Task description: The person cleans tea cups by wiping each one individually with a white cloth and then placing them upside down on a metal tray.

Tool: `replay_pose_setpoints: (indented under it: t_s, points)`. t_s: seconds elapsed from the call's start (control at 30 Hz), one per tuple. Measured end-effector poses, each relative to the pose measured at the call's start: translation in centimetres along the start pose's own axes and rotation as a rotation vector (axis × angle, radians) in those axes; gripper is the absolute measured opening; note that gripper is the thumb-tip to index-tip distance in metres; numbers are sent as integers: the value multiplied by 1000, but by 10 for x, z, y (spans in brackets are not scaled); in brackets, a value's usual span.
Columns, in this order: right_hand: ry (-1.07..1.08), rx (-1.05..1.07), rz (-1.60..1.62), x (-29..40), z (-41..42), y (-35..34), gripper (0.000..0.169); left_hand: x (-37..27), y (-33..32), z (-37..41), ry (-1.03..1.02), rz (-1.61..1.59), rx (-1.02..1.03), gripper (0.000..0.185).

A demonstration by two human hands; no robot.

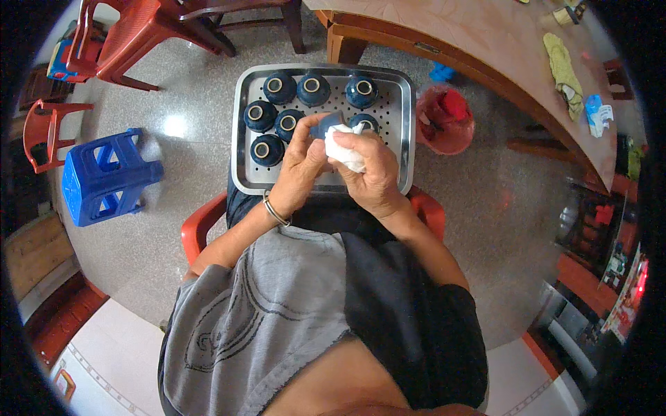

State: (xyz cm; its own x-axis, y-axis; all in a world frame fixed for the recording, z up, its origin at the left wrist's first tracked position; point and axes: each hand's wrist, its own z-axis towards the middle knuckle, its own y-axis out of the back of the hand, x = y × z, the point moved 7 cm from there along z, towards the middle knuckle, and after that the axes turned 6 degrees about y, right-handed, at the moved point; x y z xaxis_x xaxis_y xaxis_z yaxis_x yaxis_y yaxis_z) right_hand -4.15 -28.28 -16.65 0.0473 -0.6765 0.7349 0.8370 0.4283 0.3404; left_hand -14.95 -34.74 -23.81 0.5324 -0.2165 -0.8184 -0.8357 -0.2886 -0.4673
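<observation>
My left hand (302,161), with a metal bangle at its wrist, holds a small dark blue cup (329,122) by its side. In my right hand (369,169) is a crumpled white tissue or cloth (344,148), pressed to the near side of that cup and hiding part of it. Both hands are above a perforated stainless steel tray (238,130). Several dark blue cups stand upside down on the tray, their pale foot rings up, among them one at the back left (280,87), one at the back right (361,91) and one at the front left (267,150).
A blue plastic stool (88,182) and red plastic chairs (130,44) stand on the left. At the right are a wooden table (468,31) with a yellow-green cloth (563,73) and a blue-white packet (596,115). Beside the tray sits a pink-red waste bin (447,138).
</observation>
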Motion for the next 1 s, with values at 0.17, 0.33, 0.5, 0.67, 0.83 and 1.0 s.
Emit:
replay_pose_setpoints:
  t_s: [0.17, 0.33, 0.5, 0.67, 0.83, 1.0]
  points:
    - [-104, -41, 17, -5, -1, -1, 32, -29, -2, -5, -381, 370, -22, 58]
    - [-475, 17, 202, -30, -9, -3, 26, -27, -4, -13, -338, 631, 86, 57]
    - [-645, -357, 468, -54, -9, 25, 38, -13, -18, -7, 84, -511, 355, 76]
    - [-629, -354, 767, -55, -5, 21, 37, -23, -6, 4, 83, -903, 465, 60]
    - [-584, -115, 647, -34, -6, 5, 29, -11, 3, 5, 116, -784, 388, 56]
    - [8, 163, 2, -4, 12, -6, 29, 4, 9, 2, 230, -606, 95, 47]
